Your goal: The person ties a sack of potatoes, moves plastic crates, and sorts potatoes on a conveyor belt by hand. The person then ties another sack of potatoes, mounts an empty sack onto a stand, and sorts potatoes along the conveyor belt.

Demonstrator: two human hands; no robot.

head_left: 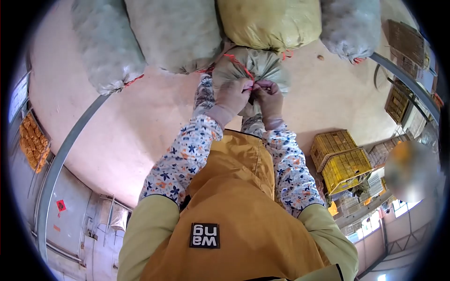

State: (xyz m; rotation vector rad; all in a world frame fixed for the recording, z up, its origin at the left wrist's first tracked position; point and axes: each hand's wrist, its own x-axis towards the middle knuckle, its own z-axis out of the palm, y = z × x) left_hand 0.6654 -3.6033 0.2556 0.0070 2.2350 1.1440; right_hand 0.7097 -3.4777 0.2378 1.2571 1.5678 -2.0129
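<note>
A grey-green woven sack (220, 77) stands upright on the floor against my lower legs, its gathered neck towards me. A red string (240, 64) runs over the gathered top of this sack. My left hand (233, 97) is closed in a pinch on the red string at the neck. Close beside it, almost touching, my right hand (269, 98) is also closed, its fingertips at the same string. The knot, if there is one, is hidden behind my fingers. Patterned sleeves cover both forearms.
Full sacks lie ahead: a yellow sack (271, 21), a large grey sack (176, 35), and others at both sides, several tied with red string. Yellow plastic crates (347, 171) are stacked at the right. A metal rail (70, 145) curves along the left.
</note>
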